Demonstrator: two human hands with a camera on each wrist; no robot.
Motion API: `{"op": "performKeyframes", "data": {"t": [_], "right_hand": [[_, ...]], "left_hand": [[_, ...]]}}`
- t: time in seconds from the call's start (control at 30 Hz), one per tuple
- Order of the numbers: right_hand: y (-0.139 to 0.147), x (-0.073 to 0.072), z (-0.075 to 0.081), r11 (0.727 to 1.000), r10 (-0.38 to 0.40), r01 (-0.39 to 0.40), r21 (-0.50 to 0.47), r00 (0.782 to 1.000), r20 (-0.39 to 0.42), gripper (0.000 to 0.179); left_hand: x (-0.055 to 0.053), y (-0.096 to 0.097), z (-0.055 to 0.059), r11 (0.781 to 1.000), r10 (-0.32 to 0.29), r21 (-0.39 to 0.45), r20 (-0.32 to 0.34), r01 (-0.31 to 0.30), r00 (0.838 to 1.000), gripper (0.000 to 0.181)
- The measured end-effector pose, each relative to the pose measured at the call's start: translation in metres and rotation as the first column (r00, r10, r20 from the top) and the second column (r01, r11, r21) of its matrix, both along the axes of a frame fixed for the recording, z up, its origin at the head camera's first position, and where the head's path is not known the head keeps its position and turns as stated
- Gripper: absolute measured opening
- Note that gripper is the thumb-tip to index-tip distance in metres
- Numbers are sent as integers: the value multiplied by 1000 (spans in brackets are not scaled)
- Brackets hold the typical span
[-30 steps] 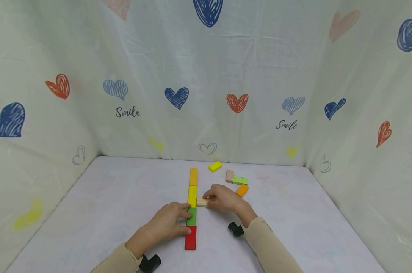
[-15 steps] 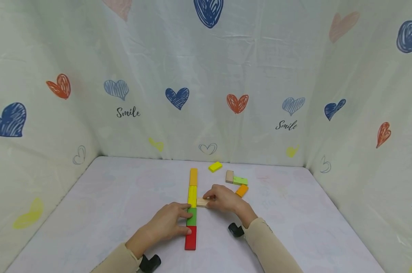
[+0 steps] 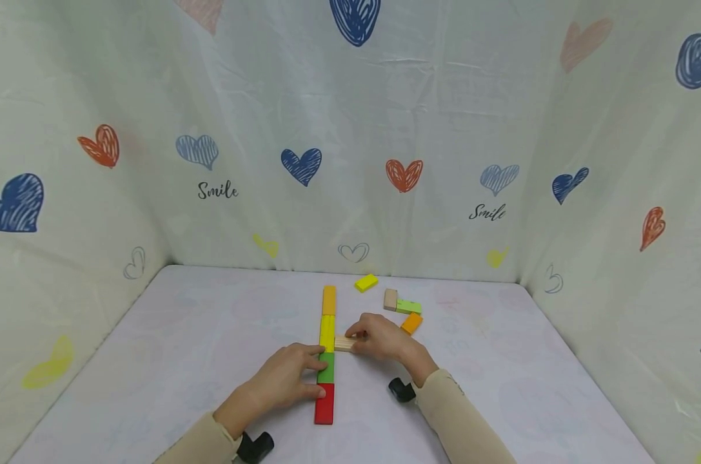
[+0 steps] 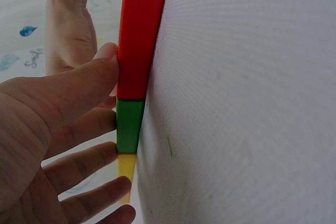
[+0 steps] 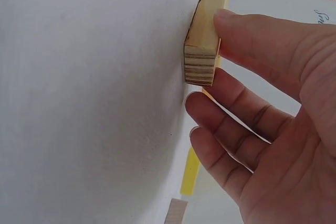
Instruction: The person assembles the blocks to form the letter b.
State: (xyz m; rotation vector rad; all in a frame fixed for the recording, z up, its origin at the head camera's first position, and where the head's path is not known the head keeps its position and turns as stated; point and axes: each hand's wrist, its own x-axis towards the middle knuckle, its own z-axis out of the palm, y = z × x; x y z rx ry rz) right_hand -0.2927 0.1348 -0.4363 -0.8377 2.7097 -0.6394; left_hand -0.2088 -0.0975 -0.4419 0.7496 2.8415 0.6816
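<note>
A straight row of flat blocks lies on the white table: a red block (image 3: 324,414) nearest, then a green block (image 3: 328,376), a yellow block (image 3: 327,328) and an orange block (image 3: 329,300) farthest. My left hand (image 3: 289,376) rests along the row's left side, thumb on the red block and spread fingers touching the green and yellow ones. On the other side, my right hand (image 3: 385,338) pinches a plain wooden block (image 5: 206,22) between thumb and fingers. That block lies crosswise, its far end against the yellow block; its near part is hidden by fingers in the head view.
Behind the right hand lie a loose yellow block (image 3: 366,283), a pale wooden block (image 3: 390,299) touching a light green block (image 3: 409,307), and an orange block (image 3: 411,323). A white curtain (image 3: 350,212) printed with hearts surrounds the table's back and sides.
</note>
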Motion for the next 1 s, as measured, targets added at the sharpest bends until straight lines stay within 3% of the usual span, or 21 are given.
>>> {"op": "performKeyframes", "data": {"t": [0.37,0.6,0.77,1.0], "right_hand": [[1,0,1,1000,-14,14,-5,1000,-1,35],[8,-3,9,996,-88,89,-21,996,18,36],[16,-17,18,994,-106,105,-36,994,-21,34],[23,-50,20,983,-185,184,-14,981,-59,36]], "left_hand": [[1,1,1,1000,-5,5,-8,5,1000,48],[1,1,1,1000,-2,-2,-11,2,1000,48],[1,1,1,1000,-3,2,-11,3,1000,48],[2,1,-2,1000,-11,8,-21,11,1000,48]]}}
